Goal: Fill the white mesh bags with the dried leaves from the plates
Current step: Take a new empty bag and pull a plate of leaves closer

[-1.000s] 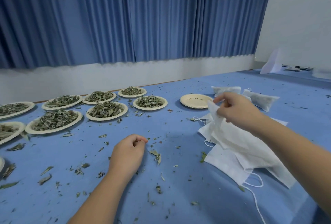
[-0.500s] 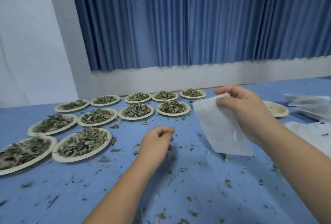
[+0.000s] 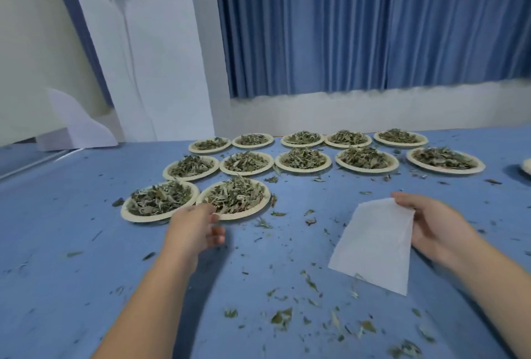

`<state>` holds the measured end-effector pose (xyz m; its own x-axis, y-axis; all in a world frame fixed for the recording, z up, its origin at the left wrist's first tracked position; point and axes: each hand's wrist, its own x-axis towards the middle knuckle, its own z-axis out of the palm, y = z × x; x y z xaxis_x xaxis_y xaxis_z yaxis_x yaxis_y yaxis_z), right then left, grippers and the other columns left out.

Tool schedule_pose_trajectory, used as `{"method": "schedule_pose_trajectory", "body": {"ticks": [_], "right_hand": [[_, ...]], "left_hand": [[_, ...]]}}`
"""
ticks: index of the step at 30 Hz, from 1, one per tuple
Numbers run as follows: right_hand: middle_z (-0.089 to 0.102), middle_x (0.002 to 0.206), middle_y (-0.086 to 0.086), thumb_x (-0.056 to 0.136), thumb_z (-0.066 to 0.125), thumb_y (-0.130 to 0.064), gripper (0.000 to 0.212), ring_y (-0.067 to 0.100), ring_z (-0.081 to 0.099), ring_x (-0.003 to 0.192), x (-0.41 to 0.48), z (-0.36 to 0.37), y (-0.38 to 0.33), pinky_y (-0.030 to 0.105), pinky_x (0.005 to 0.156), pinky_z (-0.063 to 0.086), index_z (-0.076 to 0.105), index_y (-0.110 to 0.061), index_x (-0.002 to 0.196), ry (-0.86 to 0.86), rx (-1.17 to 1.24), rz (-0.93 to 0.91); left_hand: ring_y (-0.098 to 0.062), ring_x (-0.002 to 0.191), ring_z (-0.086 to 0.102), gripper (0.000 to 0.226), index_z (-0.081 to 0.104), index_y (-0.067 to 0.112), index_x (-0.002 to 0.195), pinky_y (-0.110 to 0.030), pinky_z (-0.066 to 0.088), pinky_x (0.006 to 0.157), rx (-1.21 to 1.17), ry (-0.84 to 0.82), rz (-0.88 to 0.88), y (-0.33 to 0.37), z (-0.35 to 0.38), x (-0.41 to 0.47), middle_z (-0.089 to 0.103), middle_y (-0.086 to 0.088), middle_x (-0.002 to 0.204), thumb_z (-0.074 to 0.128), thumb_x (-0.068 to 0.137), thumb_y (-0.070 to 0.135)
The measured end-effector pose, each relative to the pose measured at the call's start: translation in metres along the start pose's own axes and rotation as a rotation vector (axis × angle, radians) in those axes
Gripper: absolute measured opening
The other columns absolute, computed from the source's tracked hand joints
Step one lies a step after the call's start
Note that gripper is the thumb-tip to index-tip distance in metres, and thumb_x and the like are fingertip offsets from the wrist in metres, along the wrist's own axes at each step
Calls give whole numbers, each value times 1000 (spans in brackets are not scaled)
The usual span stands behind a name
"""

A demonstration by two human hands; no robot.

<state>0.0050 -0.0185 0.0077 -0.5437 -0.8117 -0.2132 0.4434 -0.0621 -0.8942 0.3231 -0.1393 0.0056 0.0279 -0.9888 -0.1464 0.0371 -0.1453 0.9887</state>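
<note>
One white mesh bag [image 3: 373, 243] is pinched by the right hand [image 3: 436, 229], lower right; left hand [image 3: 195, 229] loosely curled, nothing held.

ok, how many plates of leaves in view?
12 plates: five in the back row, five in the middle, two in front near the left hand. Another rim is cut off at right.

Blue-covered table [image 3: 71, 215]. Holds 12 paper plates [image 3: 125, 211] in 3 rows, each heaped with dried leaves [image 3: 235, 196]. Strewn all over with loose leaf bits [image 3: 283, 317].
</note>
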Motion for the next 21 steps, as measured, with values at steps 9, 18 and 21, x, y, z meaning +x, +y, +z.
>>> {"method": "schedule_pose_trajectory", "body": {"ticks": [9, 18, 21], "right_hand": [[62, 100, 14, 93, 53, -7, 13, 26, 62, 86, -3, -2, -4, 40, 70, 51, 59, -2, 104, -32, -94, 41], [62, 88, 9, 93, 53, -6, 9, 19, 64, 74, -6, -6, -8, 35, 60, 52, 60, -5, 98, -33, -86, 30], [60, 83, 8, 93, 53, -6, 8, 11, 63, 49, -7, -8, -9, 29, 47, 55, 60, -5, 97, -38, -74, 29]], "left_hand": [[-33, 61, 71, 6, 47, -3, 94, -36, 60, 50, -71, 45, -151, -2, -6, 9, 55, -20, 89, 51, 95, 0], [-32, 72, 64, 18, 55, -11, 102, -37, 55, 46, 38, 60, -217, 10, 0, 26, 60, -22, 93, 64, 88, -5], [-33, 70, 65, 22, 58, -10, 106, -29, 51, 35, 80, 54, -211, 12, 1, 32, 62, -24, 99, 66, 87, -4]]}}
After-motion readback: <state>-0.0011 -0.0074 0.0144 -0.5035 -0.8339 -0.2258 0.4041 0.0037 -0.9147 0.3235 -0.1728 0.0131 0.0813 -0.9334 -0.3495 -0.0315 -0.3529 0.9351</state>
